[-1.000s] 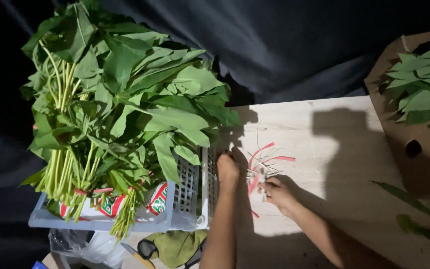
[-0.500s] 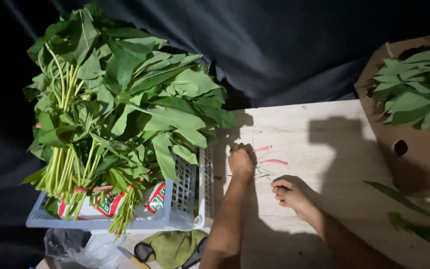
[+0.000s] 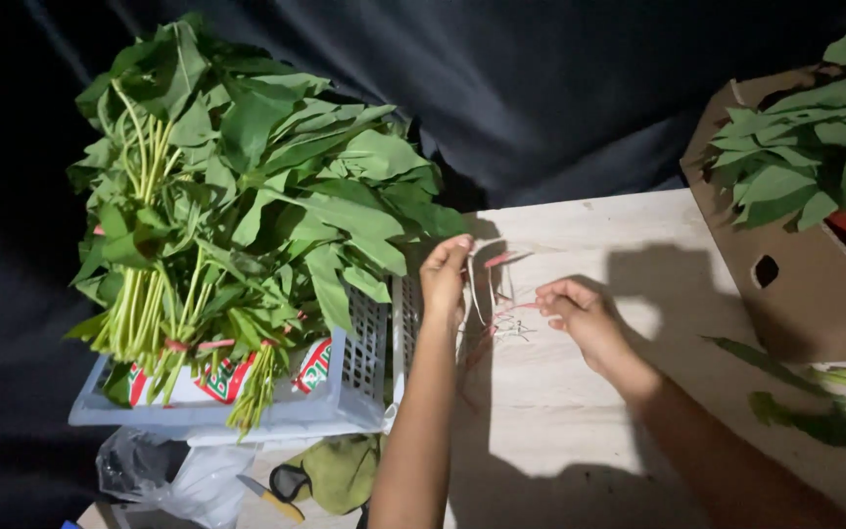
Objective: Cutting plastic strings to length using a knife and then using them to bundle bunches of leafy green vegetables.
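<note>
Head view: I'm separating one rubber band point(image 3: 497, 294) from the pile on the table point(image 3: 629, 225), left hand point(image 3: 446, 277) and right hand point(image 3: 580, 312) both pinching it, greens crate point(image 3: 345, 392) at 9 o'clock. Next: stretching it open calls for steady tension.

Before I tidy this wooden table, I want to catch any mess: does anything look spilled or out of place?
Yes. A few loose green leaves lie scattered on the pale wooden table, outside the brown cardboard box. Thin red and pale bands are strewn between the left hand and right hand.
</note>
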